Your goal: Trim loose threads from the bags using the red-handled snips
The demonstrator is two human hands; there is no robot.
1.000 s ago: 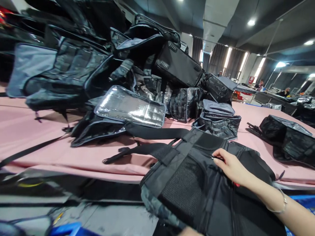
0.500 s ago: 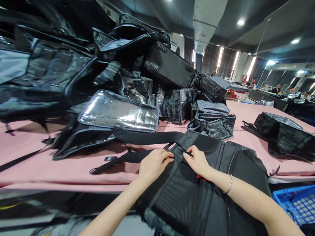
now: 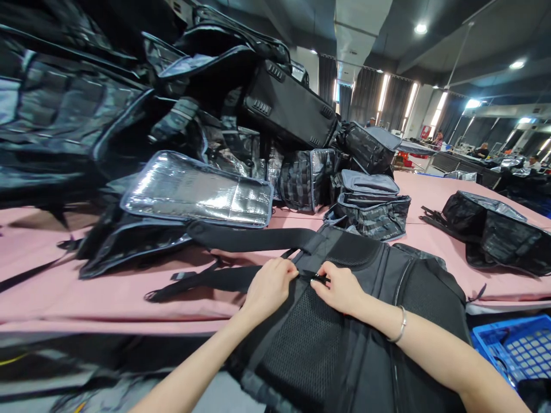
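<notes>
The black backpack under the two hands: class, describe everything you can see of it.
The black backpack lies with its padded back panel facing up, over the near edge of the pink table. It looks like woven fabric, with a mesh pad, dark seams and a camouflage-patterned edge. Two black straps extend leftward. The left hand is at its strap end; the right hand pinches a small black piece above it. Its underside is hidden.
</notes>
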